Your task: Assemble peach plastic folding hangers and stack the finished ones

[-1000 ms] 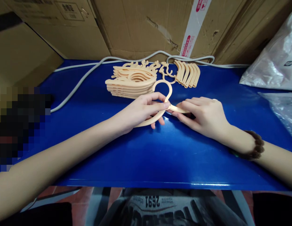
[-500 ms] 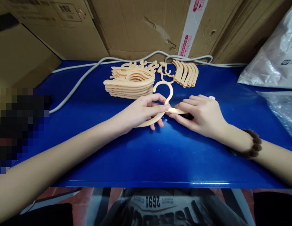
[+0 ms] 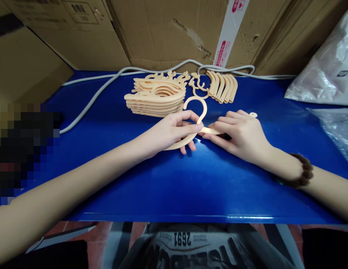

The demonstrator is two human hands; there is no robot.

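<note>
Pinched in my L hand: hanger, by its joint, over the table; my R hand curled on one side. Can't tell if it's joined. Stack behind looks done; loose pcs beside it prob. to do.

"2691" on the shirt

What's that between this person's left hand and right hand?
In the head view, a cream hanger arm spans the small gap between left hand and right hand, near the hook. Whether they're joined is unclear.
</note>
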